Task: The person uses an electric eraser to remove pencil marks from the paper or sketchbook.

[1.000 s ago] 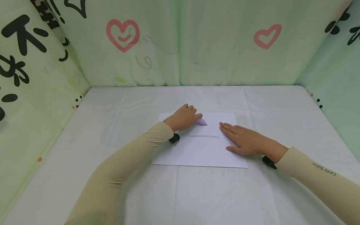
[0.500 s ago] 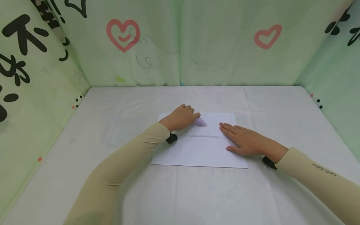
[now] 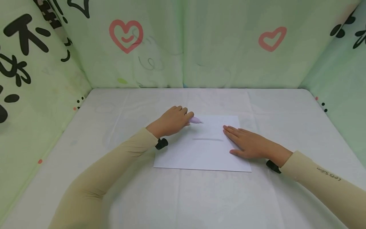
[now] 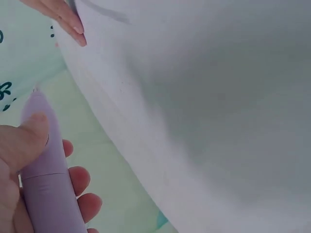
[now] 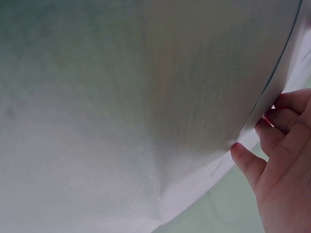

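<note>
A thick lilac pen-shaped tool with a narrow tip is gripped in my left hand, above the upper left part of a white sheet of paper. In the left wrist view my thumb lies along the barrel of the lilac tool, with the fingers curled round its far side. A faint grey streak runs across the middle of the sheet. My right hand lies flat with straight fingers on the sheet's right side; the right wrist view shows its fingertips at the paper's edge.
A white cloth covers the table under the sheet. Pale green curtains with hearts and black lettering enclose the back and both sides. A dark wrist camera sits under the left wrist, and another dark camera under the right.
My left hand has moved left across the sheet with the lilac tool, whose tip now points more to the right. The right hand and the paper have stayed in place.
</note>
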A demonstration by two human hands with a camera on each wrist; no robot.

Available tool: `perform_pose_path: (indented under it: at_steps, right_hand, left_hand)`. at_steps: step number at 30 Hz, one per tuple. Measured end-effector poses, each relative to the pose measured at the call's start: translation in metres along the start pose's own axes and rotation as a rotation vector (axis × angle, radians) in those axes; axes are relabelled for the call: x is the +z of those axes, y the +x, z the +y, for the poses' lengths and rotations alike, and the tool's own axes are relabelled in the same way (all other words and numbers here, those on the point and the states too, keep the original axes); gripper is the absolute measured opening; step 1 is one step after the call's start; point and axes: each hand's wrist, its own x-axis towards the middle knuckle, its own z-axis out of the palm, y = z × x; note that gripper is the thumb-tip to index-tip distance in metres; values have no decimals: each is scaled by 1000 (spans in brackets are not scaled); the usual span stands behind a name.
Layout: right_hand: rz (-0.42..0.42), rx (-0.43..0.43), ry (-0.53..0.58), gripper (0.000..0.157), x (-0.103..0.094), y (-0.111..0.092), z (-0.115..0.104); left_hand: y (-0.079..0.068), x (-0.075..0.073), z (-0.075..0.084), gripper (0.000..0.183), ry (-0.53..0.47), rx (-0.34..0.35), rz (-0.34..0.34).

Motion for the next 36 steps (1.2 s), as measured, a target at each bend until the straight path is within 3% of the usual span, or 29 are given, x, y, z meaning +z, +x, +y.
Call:
perform_pose_path:
  at_steps: [11, 18, 27, 36]
  right_hand:
    - [-20, 18, 7, 73, 0, 0, 1]
    - [-11, 11, 8, 73, 0, -1, 0]
    - [-21, 14, 6, 73, 0, 1, 1]
    - [-18, 6, 9, 73, -1, 0, 1]
  left_hand:
    - [-39, 4, -4, 22, 81, -19, 69]
    - [-53, 7, -3, 22, 53, -2, 68]
    - [-55, 21, 3, 20, 15, 11, 44]
    - [-50, 25, 9, 12, 22, 36, 19]
